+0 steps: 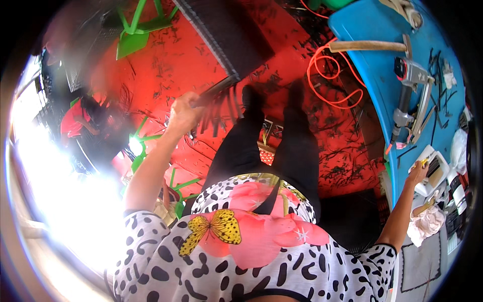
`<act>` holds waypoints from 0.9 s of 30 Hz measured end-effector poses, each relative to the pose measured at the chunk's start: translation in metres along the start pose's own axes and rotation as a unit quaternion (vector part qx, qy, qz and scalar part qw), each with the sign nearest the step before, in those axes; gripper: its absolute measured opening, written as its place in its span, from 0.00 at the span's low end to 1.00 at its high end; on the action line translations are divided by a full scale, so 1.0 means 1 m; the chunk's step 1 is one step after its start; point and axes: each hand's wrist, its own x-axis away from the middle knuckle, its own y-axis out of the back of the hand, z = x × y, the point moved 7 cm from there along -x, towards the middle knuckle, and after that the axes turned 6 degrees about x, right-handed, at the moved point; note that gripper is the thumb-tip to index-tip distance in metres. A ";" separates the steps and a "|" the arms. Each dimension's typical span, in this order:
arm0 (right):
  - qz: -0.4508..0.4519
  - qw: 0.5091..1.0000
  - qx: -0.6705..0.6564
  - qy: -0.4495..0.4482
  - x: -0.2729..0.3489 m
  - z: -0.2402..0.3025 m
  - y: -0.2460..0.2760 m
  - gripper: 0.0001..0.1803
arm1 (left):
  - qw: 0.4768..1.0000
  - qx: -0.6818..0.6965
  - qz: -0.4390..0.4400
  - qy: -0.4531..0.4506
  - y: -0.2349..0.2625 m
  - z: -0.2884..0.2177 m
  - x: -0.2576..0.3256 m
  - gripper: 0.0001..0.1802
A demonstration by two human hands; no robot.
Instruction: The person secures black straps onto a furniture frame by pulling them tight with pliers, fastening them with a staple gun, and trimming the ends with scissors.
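Note:
My left hand [183,113] is closed on the end of a dark strip [216,91], held out in front of me. The strip runs up to the corner of a large black woven panel [231,35] with a pale stitched-looking edge. Several loose dark strips dangle beside it, blurred. Out to the right, my right hand [417,173] is at a white plastic tray [436,177] on the blue table. Its fingers are closed on a small yellow thing [424,162], too small to tell its kind.
On the blue table [367,25] lie a wooden-handled hammer [370,46], a pneumatic stapler [405,100] and a crumpled white cloth [426,224]. An orange hose [327,103] coils beside it. Dark scraps litter the red floor [166,65]. Green stools [133,38] and another person [78,121] are at left.

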 end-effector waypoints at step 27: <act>0.582 0.771 -0.198 0.166 0.506 0.437 -0.210 0.10 | 0.983 0.149 0.056 -0.094 -0.025 -0.018 -0.021 0.12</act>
